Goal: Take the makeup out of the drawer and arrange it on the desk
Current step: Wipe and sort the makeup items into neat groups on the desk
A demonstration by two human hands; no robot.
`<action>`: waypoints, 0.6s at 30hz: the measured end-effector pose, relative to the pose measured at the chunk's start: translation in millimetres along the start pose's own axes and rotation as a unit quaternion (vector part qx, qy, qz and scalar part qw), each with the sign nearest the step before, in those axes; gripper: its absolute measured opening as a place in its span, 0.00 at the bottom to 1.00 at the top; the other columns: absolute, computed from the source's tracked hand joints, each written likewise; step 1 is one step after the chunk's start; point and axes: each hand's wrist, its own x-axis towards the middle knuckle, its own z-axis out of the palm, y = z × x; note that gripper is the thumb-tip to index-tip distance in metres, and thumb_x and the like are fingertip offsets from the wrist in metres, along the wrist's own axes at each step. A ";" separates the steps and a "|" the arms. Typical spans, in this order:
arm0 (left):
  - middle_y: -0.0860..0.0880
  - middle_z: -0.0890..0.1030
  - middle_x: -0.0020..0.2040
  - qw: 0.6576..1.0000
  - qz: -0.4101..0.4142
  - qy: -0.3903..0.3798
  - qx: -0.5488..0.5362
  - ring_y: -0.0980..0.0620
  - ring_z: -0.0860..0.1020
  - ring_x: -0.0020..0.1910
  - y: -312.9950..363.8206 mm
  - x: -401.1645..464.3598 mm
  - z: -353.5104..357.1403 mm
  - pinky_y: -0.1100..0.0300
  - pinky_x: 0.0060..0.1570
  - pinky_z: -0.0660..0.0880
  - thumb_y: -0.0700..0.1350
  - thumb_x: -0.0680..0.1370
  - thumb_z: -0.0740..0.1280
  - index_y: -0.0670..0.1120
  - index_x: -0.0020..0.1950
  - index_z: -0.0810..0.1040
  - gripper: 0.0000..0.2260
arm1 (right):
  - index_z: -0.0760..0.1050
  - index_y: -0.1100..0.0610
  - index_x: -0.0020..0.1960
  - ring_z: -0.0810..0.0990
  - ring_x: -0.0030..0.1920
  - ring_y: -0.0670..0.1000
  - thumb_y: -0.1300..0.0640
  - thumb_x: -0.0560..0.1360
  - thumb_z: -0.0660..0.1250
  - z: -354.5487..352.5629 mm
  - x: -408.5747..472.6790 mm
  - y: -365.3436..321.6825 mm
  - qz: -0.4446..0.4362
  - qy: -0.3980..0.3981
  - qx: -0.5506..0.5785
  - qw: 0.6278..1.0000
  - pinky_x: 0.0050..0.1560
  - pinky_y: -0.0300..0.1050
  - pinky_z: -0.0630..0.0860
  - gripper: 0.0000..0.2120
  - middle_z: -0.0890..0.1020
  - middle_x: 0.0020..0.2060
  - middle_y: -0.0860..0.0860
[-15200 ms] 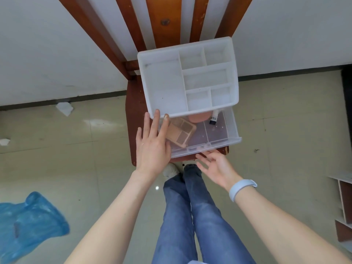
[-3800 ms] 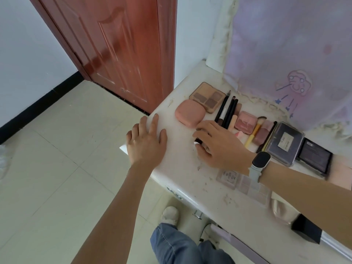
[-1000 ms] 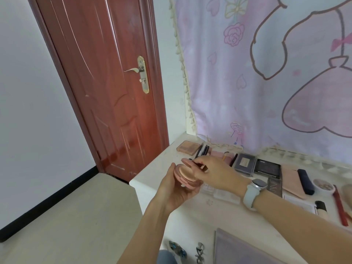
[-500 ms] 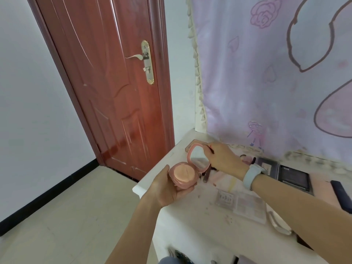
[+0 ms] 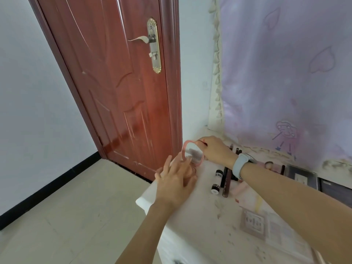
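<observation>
Pink compact [image 5: 192,155], reddish-brown door [image 5: 114,82]

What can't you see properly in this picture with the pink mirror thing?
- Head view: the pink compact's base is hidden behind the left hand.
- The label on the small black tube is too small to read.
- The dark palettes are partly hidden by the right forearm and cut off at the right edge.
- The clear palette is blurred.

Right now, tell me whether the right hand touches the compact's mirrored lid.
Touching: the head view shows the right hand pinching the lid's top edge.
</observation>
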 end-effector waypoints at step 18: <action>0.53 0.46 0.77 0.995 0.015 -0.085 0.053 0.53 0.41 0.75 3.5 16.0 4.0 0.55 0.72 0.41 0.56 0.80 0.50 0.52 0.76 0.48 0.26 | 0.65 0.48 0.65 0.65 0.63 0.57 0.40 0.70 0.62 -11.7 5.9 56.2 0.047 -0.046 -0.294 0.954 0.61 0.53 0.59 0.26 0.72 0.59 0.54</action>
